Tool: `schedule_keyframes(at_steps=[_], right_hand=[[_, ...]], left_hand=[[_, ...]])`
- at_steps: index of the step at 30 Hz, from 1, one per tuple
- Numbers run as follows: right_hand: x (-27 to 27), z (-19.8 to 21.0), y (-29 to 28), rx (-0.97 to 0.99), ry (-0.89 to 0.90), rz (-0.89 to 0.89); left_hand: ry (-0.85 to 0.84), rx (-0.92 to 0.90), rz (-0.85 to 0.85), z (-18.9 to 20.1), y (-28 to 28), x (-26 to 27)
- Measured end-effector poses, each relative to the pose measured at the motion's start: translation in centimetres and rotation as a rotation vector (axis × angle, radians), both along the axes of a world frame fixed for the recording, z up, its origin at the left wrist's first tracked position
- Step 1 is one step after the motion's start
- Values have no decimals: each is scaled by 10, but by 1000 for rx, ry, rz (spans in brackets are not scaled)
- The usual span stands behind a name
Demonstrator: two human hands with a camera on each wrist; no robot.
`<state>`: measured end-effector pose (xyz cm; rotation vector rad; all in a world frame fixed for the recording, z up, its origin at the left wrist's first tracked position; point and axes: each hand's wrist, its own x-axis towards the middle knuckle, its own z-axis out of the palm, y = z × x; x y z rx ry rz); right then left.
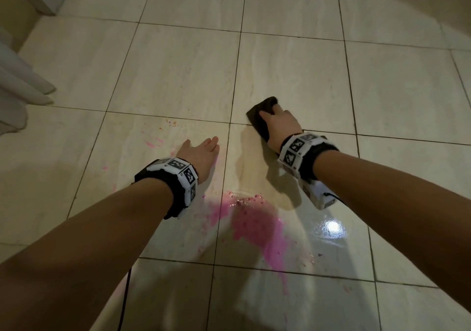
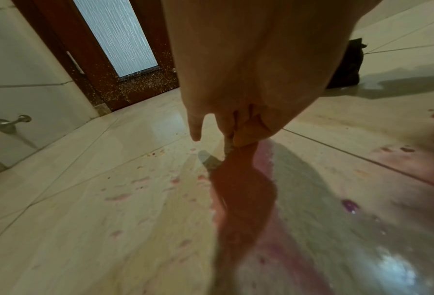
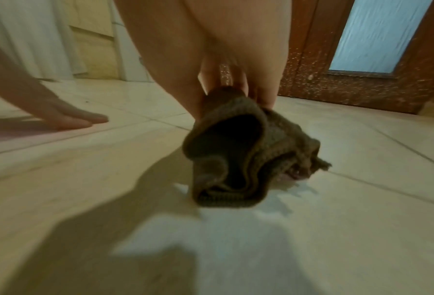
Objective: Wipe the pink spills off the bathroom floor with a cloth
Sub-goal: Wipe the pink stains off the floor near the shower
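Observation:
A large pink spill (image 1: pixel 254 225) lies on the beige tiled floor (image 1: pixel 178 58), near me and between my forearms. Smaller pink splashes (image 1: pixel 153 142) dot the tile left of my left hand (image 1: pixel 204 145). That hand is open with its fingers straight, and in the left wrist view its fingertips (image 2: pixel 238 140) touch the wet, pink-tinted floor (image 2: pixel 263 159). Further ahead to the right, my right hand (image 1: pixel 271 114) grips a dark brown cloth (image 1: pixel 260 117). In the right wrist view the bunched cloth (image 3: pixel 248 155) hangs from my fingers (image 3: pixel 238 85) with its lower edge on the floor.
A brown door with a frosted glass panel (image 3: pixel 374 36) closes the far side. A metal doorstop (image 2: pixel 11 123) sticks out of the white wall at left. White fabric (image 1: pixel 17 91) hangs at the left edge. A wet glare (image 1: pixel 332 227) shines right of the spill. A black cable (image 1: pixel 126 300) trails under my left arm.

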<state>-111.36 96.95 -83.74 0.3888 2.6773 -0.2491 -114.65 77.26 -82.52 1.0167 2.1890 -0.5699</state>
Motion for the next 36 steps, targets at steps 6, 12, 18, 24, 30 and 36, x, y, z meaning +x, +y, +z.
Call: schedule_keyframes(at_steps=[6, 12, 18, 24, 30, 36], right_hand=[[61, 0, -46, -103, 40, 338], [121, 1, -66, -243, -42, 490], [81, 6, -10, -140, 189, 4], [91, 4, -27, -74, 62, 144], [142, 1, -92, -222, 51, 579], [167, -1, -84, -344, 156, 512]], left_hand=[[6, 10, -34, 5, -4, -4], [43, -40, -39, 7, 1, 2], [70, 67, -89, -3, -3, 17], [24, -6, -70, -2, -2, 18], [56, -17, -113, 1, -3, 22], [68, 30, -247, 3, 2, 38]])
